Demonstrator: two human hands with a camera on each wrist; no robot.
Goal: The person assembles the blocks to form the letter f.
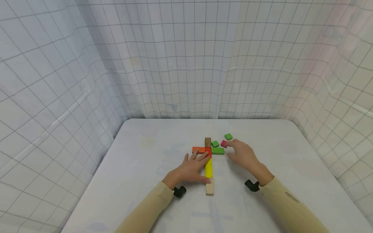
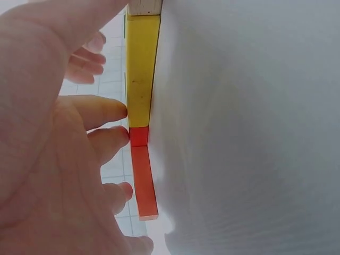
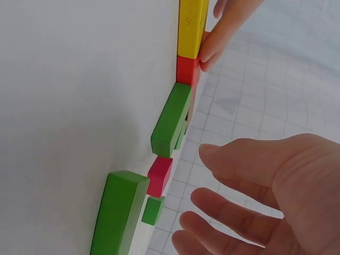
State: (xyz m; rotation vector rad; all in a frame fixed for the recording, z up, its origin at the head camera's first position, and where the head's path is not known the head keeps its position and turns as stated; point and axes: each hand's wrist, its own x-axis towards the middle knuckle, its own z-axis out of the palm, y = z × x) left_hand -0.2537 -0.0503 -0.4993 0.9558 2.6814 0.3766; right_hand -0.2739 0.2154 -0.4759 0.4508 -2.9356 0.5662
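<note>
My left hand (image 1: 190, 170) lies spread over a cross of wooden blocks. Its fingers reach the small red block (image 2: 139, 136) and the orange block (image 1: 198, 149), and its thumb rests at the natural wood block (image 1: 209, 189). Between them runs the yellow block (image 1: 208, 169). A green block (image 1: 218, 151) forms the right arm of the cross, a dark brown block (image 1: 208, 142) its top. My right hand (image 1: 243, 156) hovers with loosely bent fingers, fingertips right by a small crimson block (image 3: 160, 176). A larger green block (image 3: 119, 212) below it is hidden by the hand in the head view.
Two small green blocks, one nearer the cross (image 1: 215, 144) and one farther back (image 1: 228, 136), lie near the crimson block. The white table (image 1: 140, 168) is enclosed by grid-patterned curtains (image 1: 186, 64) at the back and sides.
</note>
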